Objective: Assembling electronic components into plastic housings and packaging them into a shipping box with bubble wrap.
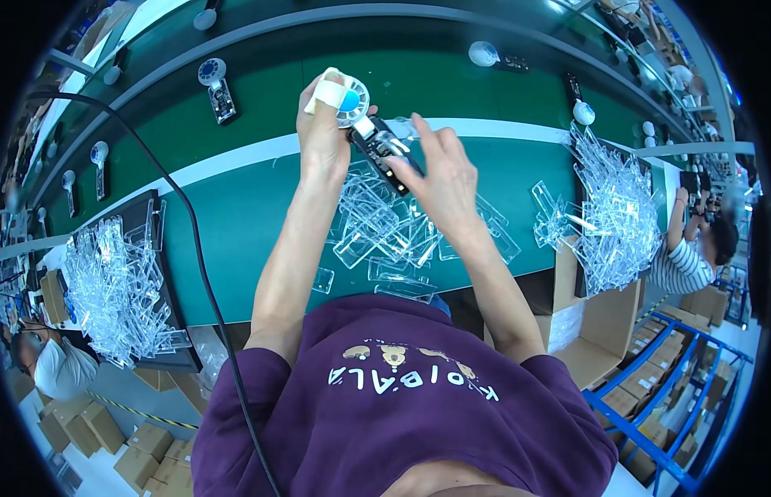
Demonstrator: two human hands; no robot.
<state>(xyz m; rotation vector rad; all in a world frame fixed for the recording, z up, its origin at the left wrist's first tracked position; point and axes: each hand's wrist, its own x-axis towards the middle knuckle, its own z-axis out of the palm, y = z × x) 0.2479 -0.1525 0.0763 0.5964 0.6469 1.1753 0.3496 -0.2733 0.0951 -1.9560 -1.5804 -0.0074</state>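
Left forearm stretching away toward the far side, left hand gripping with fingers curling, right forearm slanting far and leftward, right hand hovering slightly nearer, thumb and forefinger pointing left, standing apart.

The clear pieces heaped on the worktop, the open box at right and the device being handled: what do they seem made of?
Clear pieces: probably glossy, rigid plastic; see-through, with sharp bright edge glints.
Open box: cardboard, matt; plain brown panels.
Device: likely hard plastic, white head and black handle; smooth moulded look, though internal materials can't be told.
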